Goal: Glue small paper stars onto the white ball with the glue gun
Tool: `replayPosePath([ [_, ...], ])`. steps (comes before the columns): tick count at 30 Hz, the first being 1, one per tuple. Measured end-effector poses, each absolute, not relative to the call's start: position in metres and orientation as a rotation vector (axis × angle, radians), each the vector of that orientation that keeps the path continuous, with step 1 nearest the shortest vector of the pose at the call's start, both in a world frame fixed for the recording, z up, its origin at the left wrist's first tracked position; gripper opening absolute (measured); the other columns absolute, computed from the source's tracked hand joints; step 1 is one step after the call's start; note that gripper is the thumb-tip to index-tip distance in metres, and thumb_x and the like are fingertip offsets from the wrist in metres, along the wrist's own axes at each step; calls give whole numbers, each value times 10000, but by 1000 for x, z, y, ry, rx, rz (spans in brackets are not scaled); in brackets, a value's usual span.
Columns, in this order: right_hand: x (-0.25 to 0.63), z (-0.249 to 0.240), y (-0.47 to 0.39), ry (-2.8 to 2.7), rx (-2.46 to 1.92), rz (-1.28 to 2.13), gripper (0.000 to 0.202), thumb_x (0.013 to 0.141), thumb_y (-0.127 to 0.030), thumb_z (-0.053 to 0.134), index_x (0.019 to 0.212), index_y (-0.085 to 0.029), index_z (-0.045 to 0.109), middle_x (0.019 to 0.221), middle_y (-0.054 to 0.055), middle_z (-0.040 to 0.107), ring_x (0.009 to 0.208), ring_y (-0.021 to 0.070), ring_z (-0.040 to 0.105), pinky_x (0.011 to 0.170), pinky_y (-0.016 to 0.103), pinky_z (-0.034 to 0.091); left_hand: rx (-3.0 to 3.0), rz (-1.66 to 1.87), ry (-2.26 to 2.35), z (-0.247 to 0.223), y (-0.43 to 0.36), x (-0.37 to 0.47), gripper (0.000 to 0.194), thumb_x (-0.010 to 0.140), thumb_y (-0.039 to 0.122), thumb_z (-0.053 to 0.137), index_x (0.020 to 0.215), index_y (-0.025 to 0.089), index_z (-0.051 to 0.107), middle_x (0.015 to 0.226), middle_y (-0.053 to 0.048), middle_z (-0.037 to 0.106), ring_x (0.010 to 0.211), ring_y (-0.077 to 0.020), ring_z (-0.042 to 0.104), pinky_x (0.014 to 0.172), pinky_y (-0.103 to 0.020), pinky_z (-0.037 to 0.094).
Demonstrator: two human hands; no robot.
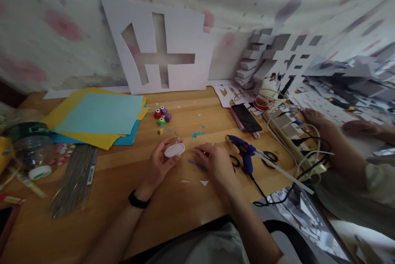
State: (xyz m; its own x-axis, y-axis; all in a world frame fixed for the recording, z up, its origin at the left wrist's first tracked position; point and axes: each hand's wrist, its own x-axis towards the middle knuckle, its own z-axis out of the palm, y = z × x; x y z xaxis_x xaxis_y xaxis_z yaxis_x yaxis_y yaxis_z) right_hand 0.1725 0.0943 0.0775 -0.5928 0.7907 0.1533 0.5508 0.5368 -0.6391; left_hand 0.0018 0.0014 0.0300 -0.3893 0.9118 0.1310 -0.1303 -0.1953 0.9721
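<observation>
My left hand [157, 166], with a black band at the wrist, is closed around the edge of a small white oval disc [174, 150]. A thin string or wire stands up from the disc's top edge. To the right, my right hand [216, 160] is low over the table, fingers half curled and pointing left; what they grip is hidden. A narrow bluish blade-like piece [197, 164] sticks out beneath it, and a black ring handle [235, 161] shows on its other side. Two white paper scraps, one a triangle [204, 182], lie between my forearms.
A blue glue gun [246, 153] with a long glue stick lies at right, beside a power strip [290, 128] and cables. Coloured sheets [98, 111], a plastic jar [31, 144] and googly-eyed pieces [161, 115] are left and behind. Another person's arm [333, 144] reaches in at right.
</observation>
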Motion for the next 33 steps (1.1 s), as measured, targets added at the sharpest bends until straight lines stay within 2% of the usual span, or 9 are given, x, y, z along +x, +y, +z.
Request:
replayPosePath([
  [2, 175, 81, 100, -2104, -1118, 879, 159, 872, -270, 667, 790, -214, 791, 776, 56, 784, 701, 214, 712, 650, 299, 504, 992, 1716, 1262, 28, 3, 1, 551, 753, 404, 786, 1202, 177, 560, 1234, -172, 712, 1121, -278, 689, 995, -429, 511],
  [5, 179, 97, 99, -1737, -1035, 1038, 189, 865, -373, 679, 880, -226, 796, 882, 57, 798, 813, 219, 735, 699, 302, 549, 991, 1701, 1257, 26, 5, 0, 555, 749, 417, 785, 1196, 174, 563, 1234, -175, 710, 1114, -281, 690, 987, -434, 515],
  [8, 179, 112, 89, -1727, -778, 1334, 290, 935, -441, 584, 959, -229, 780, 1048, 76, 778, 987, 216, 717, 786, 320, 566, 989, 1666, 1273, 28, 5, 0, 550, 751, 430, 778, 1194, 181, 567, 1246, -165, 706, 1105, -279, 692, 980, -438, 522],
  [11, 176, 110, 82, -1837, -711, 1525, 284, 928, -447, 594, 963, -217, 757, 1004, 76, 772, 872, 189, 723, 734, 317, 576, 979, 1679, 1266, 32, 3, 0, 539, 757, 434, 773, 1189, 186, 566, 1251, -164, 704, 1123, -281, 686, 1003, -448, 511],
  [16, 174, 99, 85, -1984, -957, 1122, 165, 841, -314, 690, 954, -199, 725, 977, 77, 763, 833, 190, 698, 726, 315, 543, 1006, 1706, 1195, 32, 1, -1, 549, 782, 460, 747, 1218, 183, 562, 1254, -169, 703, 1156, -286, 669, 1026, -457, 491],
  [22, 198, 98, 78, -2141, -1245, 792, 190, 917, -348, 629, 845, -203, 727, 686, 18, 703, 609, 160, 618, 591, 273, 433, 920, 1764, 1314, 29, 4, 0, 551, 739, 400, 796, 1196, 182, 578, 1302, -162, 672, 1187, -276, 648, 1045, -444, 484],
  [28, 199, 54, 62, -2571, -1291, 475, 40, 846, -205, 693, 880, -185, 689, 937, 95, 691, 906, 271, 621, 763, 359, 465, 789, 1719, 1417, 30, 5, 2, 558, 721, 401, 806, 1184, 152, 620, 1296, -164, 677, 1199, -283, 639, 1077, -483, 462],
  [30, 198, 51, 60, -2590, -1315, 389, 25, 840, -185, 688, 850, -182, 665, 946, 110, 679, 935, 291, 602, 799, 384, 462, 752, 1738, 1426, 29, 5, 1, 588, 698, 407, 821, 1187, 148, 622, 1277, -164, 688, 1185, -285, 647, 1076, -492, 465],
  [33, 205, 64, 60, -2638, -1296, 533, 72, 871, -172, 633, 810, -196, 604, 884, 89, 678, 868, 259, 612, 758, 353, 459, 709, 1744, 1445, 29, 5, 0, 586, 689, 416, 826, 1174, 151, 631, 1272, -155, 694, 1186, -283, 648, 1090, -494, 453],
])
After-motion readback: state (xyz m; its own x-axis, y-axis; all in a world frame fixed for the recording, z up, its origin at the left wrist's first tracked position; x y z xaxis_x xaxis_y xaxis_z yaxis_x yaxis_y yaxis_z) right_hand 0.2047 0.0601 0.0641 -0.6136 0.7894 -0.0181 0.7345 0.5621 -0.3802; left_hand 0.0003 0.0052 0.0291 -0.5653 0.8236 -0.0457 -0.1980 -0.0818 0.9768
